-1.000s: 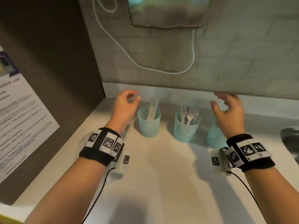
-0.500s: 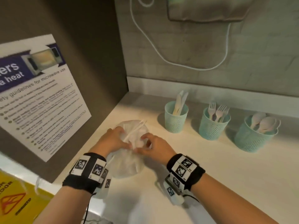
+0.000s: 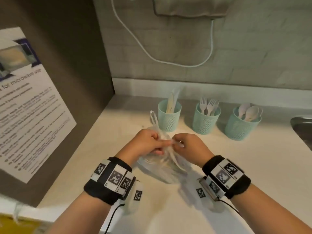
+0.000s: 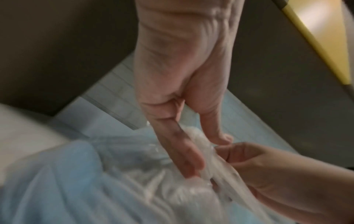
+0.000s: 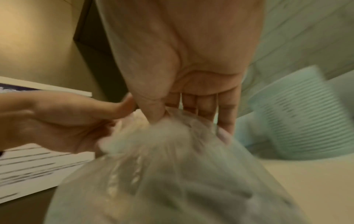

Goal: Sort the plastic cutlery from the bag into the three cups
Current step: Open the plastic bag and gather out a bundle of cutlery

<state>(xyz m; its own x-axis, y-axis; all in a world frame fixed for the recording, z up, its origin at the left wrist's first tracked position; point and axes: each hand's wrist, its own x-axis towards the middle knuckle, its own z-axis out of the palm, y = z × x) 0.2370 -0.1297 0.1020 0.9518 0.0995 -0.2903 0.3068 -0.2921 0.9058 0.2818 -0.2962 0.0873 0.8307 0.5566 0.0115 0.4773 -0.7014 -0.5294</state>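
A clear plastic bag (image 3: 162,168) lies on the white counter (image 3: 219,166) in front of three mint mesh cups. Both hands meet at its gathered neck. My left hand (image 3: 148,142) pinches the twisted plastic, and my right hand (image 3: 184,144) pinches it from the other side. In the wrist views the bag (image 4: 134,189) (image 5: 172,174) is bunched under the fingers; its contents are blurred. The left cup (image 3: 169,115) holds knives, the middle cup (image 3: 206,118) forks, the right cup (image 3: 242,123) spoons.
A dark side panel with a microwave poster (image 3: 28,102) bounds the counter on the left. A tiled wall with a white cable (image 3: 168,61) is behind the cups. A metal sink edge (image 3: 302,125) shows at the far right.
A second ago both hands hovered open beside the cups. They came back to the bag near the counter front and now pinch its neck, lifted a little higher than half a second ago.
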